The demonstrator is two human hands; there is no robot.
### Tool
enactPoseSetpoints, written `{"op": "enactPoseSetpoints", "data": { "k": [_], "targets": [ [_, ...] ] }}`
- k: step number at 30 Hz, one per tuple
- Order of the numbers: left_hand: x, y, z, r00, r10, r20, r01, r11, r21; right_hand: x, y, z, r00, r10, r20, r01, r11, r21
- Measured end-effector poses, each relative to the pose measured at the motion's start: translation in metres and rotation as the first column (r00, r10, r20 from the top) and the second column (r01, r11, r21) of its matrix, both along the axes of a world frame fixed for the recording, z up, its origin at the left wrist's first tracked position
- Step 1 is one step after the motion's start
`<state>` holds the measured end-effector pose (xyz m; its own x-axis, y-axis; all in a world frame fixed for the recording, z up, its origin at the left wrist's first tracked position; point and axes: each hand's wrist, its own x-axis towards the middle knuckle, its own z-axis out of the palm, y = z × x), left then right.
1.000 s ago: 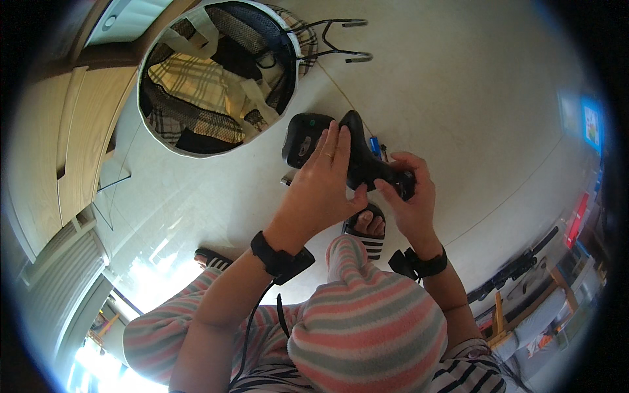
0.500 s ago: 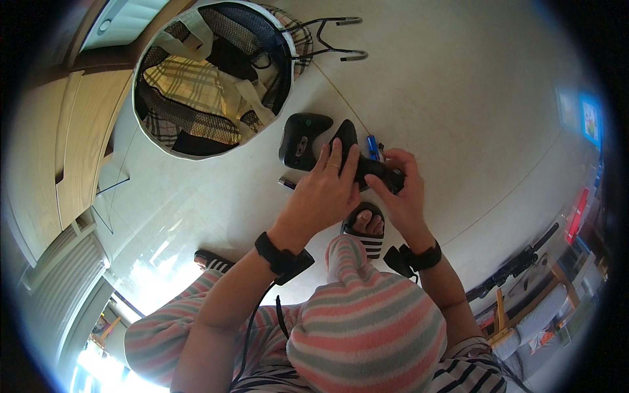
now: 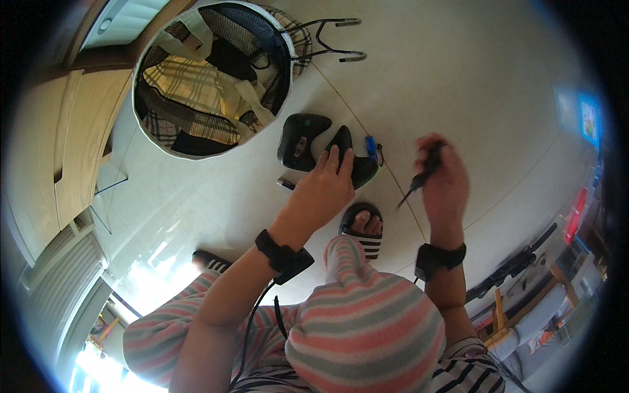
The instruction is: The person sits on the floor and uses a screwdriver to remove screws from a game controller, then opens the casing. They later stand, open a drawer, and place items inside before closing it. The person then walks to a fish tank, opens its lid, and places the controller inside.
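My left hand [image 3: 322, 187] lies over a black curved plastic piece [image 3: 364, 171] on the floor, with its fingertips pressed on the top and the thumb out of sight. A second black piece, a rounded shell [image 3: 298, 145] with a small green dot, rests just left of it. Off to the right and clear of both pieces, my right hand [image 3: 449, 180] is closed round a dark screwdriver [image 3: 429, 167], its thin shaft slanting down toward the floor. The right fingers are smeared by motion. Beyond the held piece is a small blue cylinder [image 3: 371, 145] with dark wires.
A small dark-and-silver stick-shaped object [image 3: 285, 184] lies left of my left hand. Farther off stands a round white-rimmed basket [image 3: 139, 98] containing checked fabric, with a black metal bracket [image 3: 327, 47] beside it. My sandalled foot [image 3: 362, 226] is close to the held piece.
My right hand has lifted away from the black piece and moved right, with the screwdriver now plainly visible in it. My left hand stays on the piece, which has shifted slightly.
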<state>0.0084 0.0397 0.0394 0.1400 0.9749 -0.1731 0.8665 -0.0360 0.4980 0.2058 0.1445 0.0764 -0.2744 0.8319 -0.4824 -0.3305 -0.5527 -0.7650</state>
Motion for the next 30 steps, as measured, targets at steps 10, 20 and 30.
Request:
{"op": "enactPoseSetpoints", "data": {
  "k": [10,20,30],
  "targets": [
    [0.018,-0.005,0.008,0.997,0.076,-0.004,-0.076,0.995,0.062,-0.042,-0.012,0.032,0.942,0.071,-0.329,-0.083,0.996,-0.025],
    [-0.013,0.024,0.055,-0.341,0.408,0.847,-0.328,0.793,-0.514,-0.065,0.0,0.031,0.94,0.162,-0.3,-0.066,0.949,0.308],
    [-0.034,0.033,0.093,-0.538,0.25,0.805,-0.4,0.766,-0.504,-0.062,-0.004,0.042,0.959,0.275,-0.07,-0.182,0.787,0.589]
  ]
}}
